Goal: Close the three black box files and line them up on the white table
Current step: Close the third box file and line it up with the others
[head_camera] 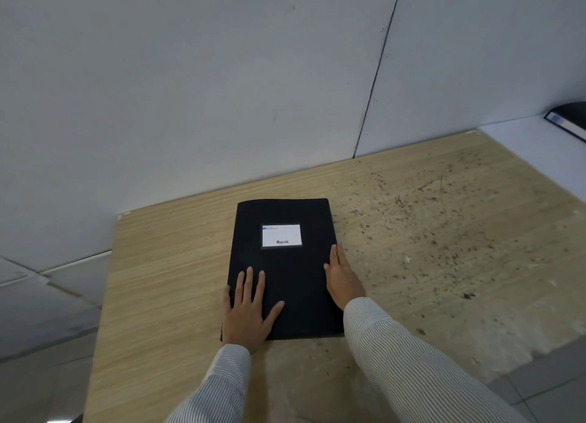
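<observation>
A closed black box file (285, 264) with a white label lies flat on the wooden table (158, 264). My left hand (247, 308) rests palm down on its near left corner, fingers spread. Along the file's right edge lies my right hand (342, 280), fingers straight and touching the side. A second black box file (567, 118) lies on the white table (532, 140) at the far right, only partly in view. I cannot see a third file.
The wooden table carries dark specks and stains on its right half. Grey wall panels stand right behind both tables. The floor shows to the left and at the lower right.
</observation>
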